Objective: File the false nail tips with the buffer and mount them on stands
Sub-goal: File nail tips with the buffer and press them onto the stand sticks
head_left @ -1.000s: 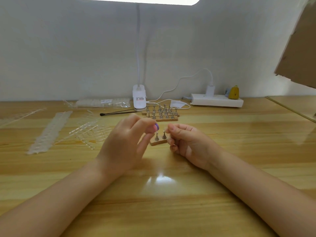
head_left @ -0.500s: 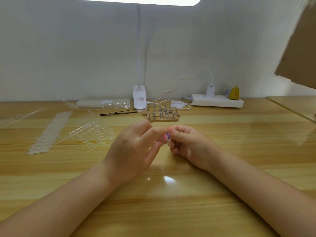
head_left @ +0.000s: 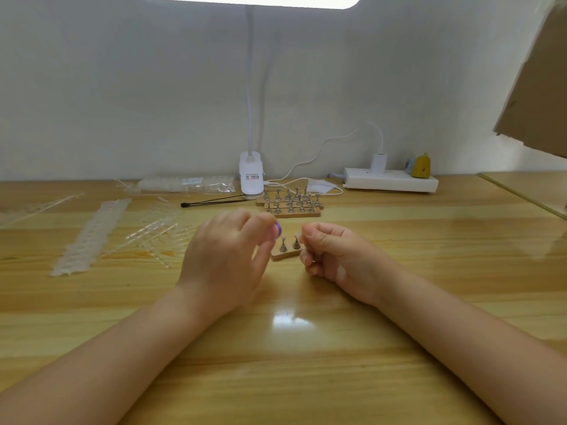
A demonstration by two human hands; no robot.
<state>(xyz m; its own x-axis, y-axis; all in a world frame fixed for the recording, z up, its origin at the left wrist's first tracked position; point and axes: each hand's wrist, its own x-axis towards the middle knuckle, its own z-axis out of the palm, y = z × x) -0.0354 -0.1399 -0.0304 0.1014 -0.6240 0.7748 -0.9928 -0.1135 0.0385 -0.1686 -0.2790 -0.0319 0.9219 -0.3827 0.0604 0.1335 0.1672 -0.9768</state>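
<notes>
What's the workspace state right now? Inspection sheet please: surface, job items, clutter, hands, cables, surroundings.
Surface: wooden table, glossy, lamp glare near the middle.
Job's things: small wooden stand block with two metal stands between the hands; larger stand rack behind; purple-and-pink buffer; clear nail tip strips at left.
Clutter: black-tipped stick; clear packet by the wall.
Grippers: left hand pinches the buffer; right hand is curled, a nail tip in it too small to confirm.
Cables: white cable runs to the power strip.
Surroundings: clip lamp, white wall, cardboard at upper right.
</notes>
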